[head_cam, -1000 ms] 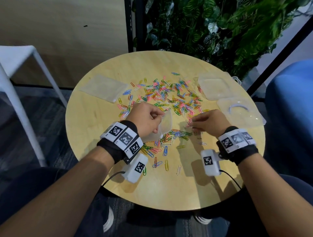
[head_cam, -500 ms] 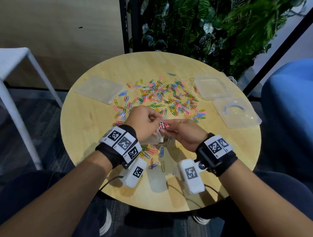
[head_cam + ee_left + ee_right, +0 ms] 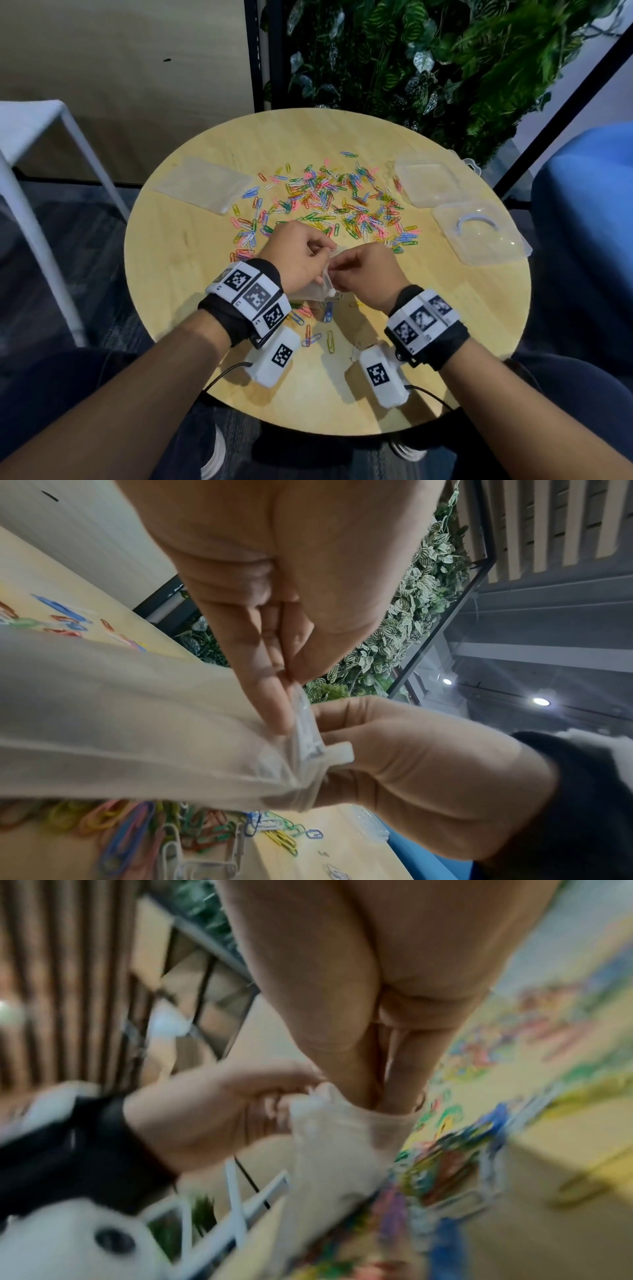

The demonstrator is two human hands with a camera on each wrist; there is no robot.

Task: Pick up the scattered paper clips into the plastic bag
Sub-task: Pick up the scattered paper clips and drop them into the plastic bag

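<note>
Coloured paper clips lie scattered across the middle of a round wooden table, with a few more near my wrists. A small translucent zip plastic bag hangs between both hands above the table. My left hand pinches the bag's top edge between thumb and fingers. My right hand has thumb and fingers pinched together on paper clips. Its tips are dipped into the bag's mouth, where the plastic hides them. The right wrist view is blurred.
A flat clear lid lies at the table's back left. A clear plastic box and its lid sit at the right. A white stool stands left, a blue seat right, and plants behind.
My right hand came left from the clip pile with a pinch of clips and now has its fingertips in the bag's mouth. My left hand kept holding the bag.
</note>
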